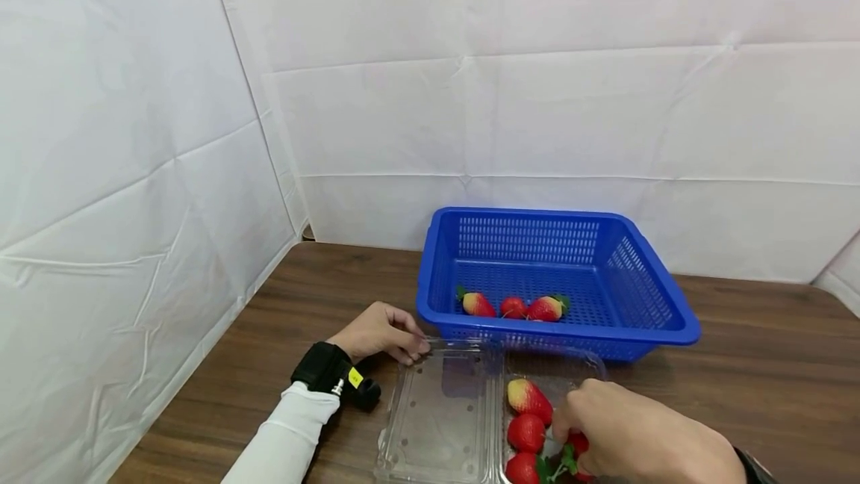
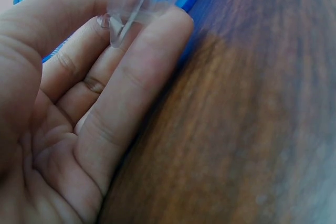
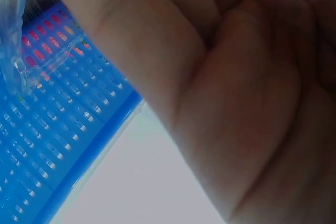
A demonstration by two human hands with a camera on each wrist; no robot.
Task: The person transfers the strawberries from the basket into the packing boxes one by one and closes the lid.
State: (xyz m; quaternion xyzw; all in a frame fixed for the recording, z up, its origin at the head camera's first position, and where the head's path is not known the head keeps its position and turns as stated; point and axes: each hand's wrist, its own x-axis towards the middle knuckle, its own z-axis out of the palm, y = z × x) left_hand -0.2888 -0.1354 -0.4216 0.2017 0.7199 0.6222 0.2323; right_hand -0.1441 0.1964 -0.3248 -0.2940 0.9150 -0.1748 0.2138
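A clear plastic clamshell box (image 1: 443, 424) lies unfolded on the table. My left hand (image 1: 386, 334) pinches the far left corner of its lid between thumb and fingers; the left wrist view shows the clear plastic edge (image 2: 123, 22) between them. Several strawberries (image 1: 526, 433) sit in the right half of the box. My right hand (image 1: 638, 424) reaches down into that half, its fingers bent around a strawberry (image 1: 577, 442), which it partly covers. In the right wrist view the palm (image 3: 226, 93) fills much of the picture, and the held strawberry is out of sight.
Behind the box stands a blue perforated basket (image 1: 537, 237), with strawberries (image 1: 545, 309) near its front wall. Its front rim is close to the box's far edge. White sheeting (image 1: 537, 110) hangs behind and to the left of the wooden table (image 1: 322, 275).
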